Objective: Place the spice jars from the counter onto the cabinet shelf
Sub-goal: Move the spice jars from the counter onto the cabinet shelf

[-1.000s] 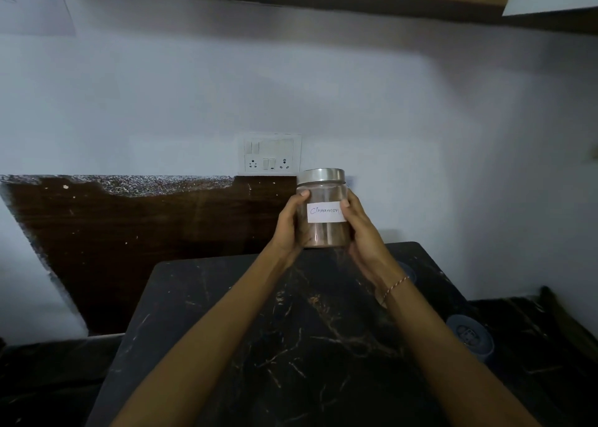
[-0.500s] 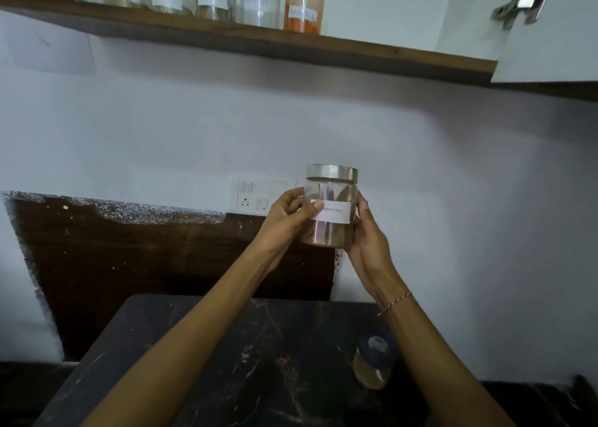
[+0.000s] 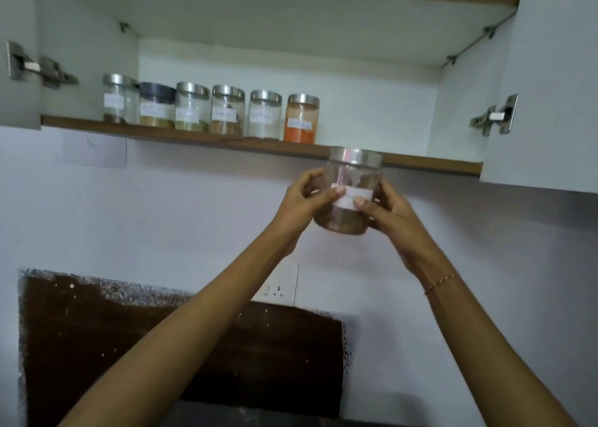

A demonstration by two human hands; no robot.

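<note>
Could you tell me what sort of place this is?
Most likely a home kitchen. An open wall cabinet holds a row of labelled spice jars on its shelf, there is a switch-and-socket plate on the wall, and both hands lift another jar.

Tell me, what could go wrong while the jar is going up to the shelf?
The jar is held by both hands, left hand and right hand, with its lid level with the shelf edge. Pushed forward too soon, it would probably hit that edge. Once up, it might bump the orange jar at the end of the row, so it is likely safer to set it in the bare space to the right.
</note>
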